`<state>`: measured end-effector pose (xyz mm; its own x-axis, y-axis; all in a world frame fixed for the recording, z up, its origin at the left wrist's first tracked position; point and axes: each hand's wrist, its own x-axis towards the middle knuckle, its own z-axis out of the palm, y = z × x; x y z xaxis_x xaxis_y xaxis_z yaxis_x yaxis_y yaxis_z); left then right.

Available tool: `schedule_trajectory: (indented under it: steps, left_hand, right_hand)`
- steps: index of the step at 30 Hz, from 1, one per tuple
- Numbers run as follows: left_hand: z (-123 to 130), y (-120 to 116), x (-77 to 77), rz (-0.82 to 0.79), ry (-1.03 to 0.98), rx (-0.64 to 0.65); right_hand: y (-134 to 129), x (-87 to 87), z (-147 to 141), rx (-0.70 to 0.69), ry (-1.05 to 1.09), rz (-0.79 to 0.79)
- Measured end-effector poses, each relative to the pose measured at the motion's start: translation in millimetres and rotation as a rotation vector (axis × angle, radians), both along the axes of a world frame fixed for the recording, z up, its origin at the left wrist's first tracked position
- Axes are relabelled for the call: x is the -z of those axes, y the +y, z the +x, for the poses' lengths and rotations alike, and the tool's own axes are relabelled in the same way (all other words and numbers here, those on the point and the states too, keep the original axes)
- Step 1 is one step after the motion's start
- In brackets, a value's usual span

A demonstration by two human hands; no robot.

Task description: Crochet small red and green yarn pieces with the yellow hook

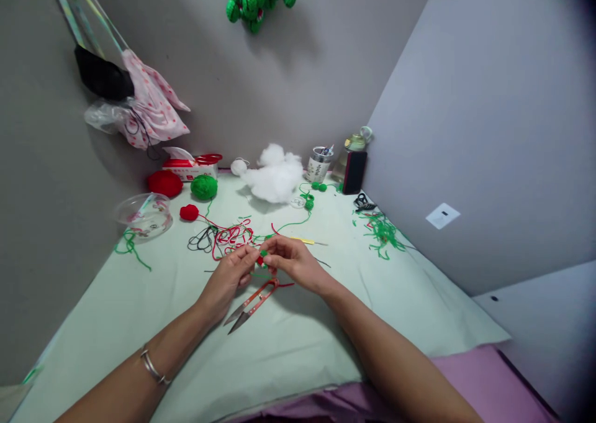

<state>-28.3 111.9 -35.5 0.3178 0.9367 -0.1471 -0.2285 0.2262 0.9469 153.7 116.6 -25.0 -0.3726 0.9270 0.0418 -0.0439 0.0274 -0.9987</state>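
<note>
A small red and green crochet piece [261, 261] is held between my two hands above the table. The fingertips of my left hand [229, 276] pinch its left side. My right hand [297, 263] pinches the same piece from the right. A pair of orange-handled thread snips [255, 300] hangs below my right fingers, its blades spread and pointing down toward me; how it is held is partly hidden. Red and green yarn ends come out around my fingers. Just beyond my hands lie tangled red and white yarn [233, 236] and a yellow-handled crochet hook [302, 241].
White stuffing [274, 177] sits at the back, with red [165, 184] and green [203, 187] yarn balls to its left. A clear plastic bowl [161, 223] stands at left. Green yarn scraps [384, 231] lie at right, near a phone [354, 172] and a pen cup [318, 165].
</note>
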Motion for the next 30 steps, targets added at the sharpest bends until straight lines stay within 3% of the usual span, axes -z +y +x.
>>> schedule_trajectory:
  steps: [9, 20, 26, 28, 30]
  left_hand:
    - [-4, 1, -1.2, 0.012, 0.019, 0.056]
    - [2, -7, -3.3, -0.001, 0.054, 0.13]
    - [-1, -2, -0.5, 0.026, 0.075, 0.111]
    - [-1, -2, 0.5, 0.029, 0.084, 0.101]
    - [-2, -2, 0.6, 0.023, 0.094, 0.088]
  right_hand:
    - [-2, -5.4, 0, 0.021, 0.02, -0.025]
    - [4, 4.7, -4, 0.17, 0.03, -0.009]
    - [-1, -5.3, -8, 0.172, -0.024, 0.067]
    - [3, -10.7, 1, 0.219, -0.049, 0.103]
    - [11, -16.0, 20, 0.352, -0.056, 0.152]
